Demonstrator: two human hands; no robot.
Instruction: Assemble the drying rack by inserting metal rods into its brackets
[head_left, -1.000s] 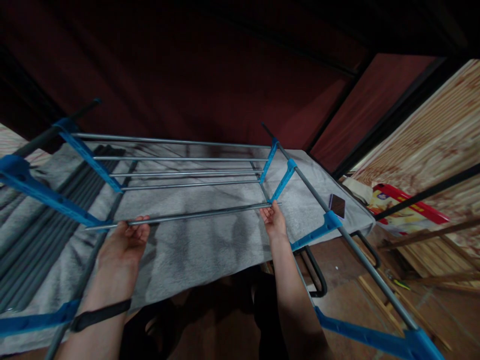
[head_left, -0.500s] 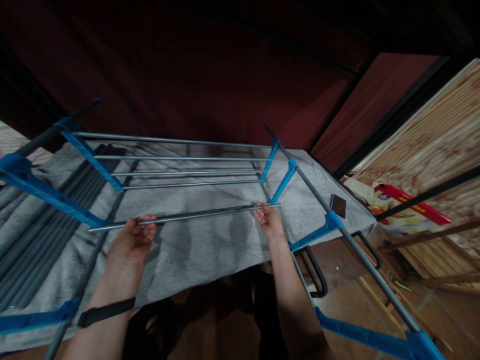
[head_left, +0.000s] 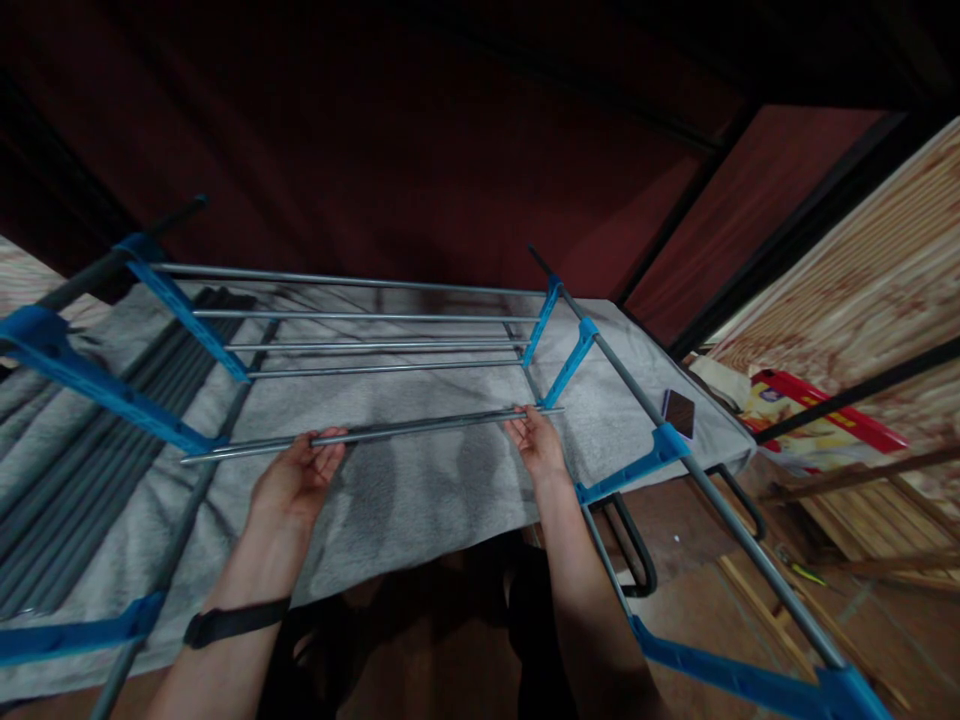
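Note:
My left hand (head_left: 304, 475) is closed around a thin grey metal tube (head_left: 427, 427), left of its middle. Close to the tube's right end, my right hand (head_left: 534, 440) pinches it. The tube lies crosswise between the two sides of a rack frame, near a blue plastic bracket (head_left: 112, 390) on the left and another blue bracket (head_left: 568, 365) on the right. Whether its ends touch the brackets I cannot tell. Behind it, several thin tubes (head_left: 390, 370) span the rear pair of brackets. A dark wristband (head_left: 236, 622) circles my left wrist.
Several loose grey tubes (head_left: 97, 480) lie at left on a grey cloth (head_left: 420, 490). A phone (head_left: 678, 413) rests near the cloth's right edge. To the right are a red and yellow box (head_left: 817, 420) and wooden slats (head_left: 862, 520). A dark red panel (head_left: 375, 150) stands behind.
My left hand has slid right along the tube, toward its middle. The right hand and the tube are almost where they were.

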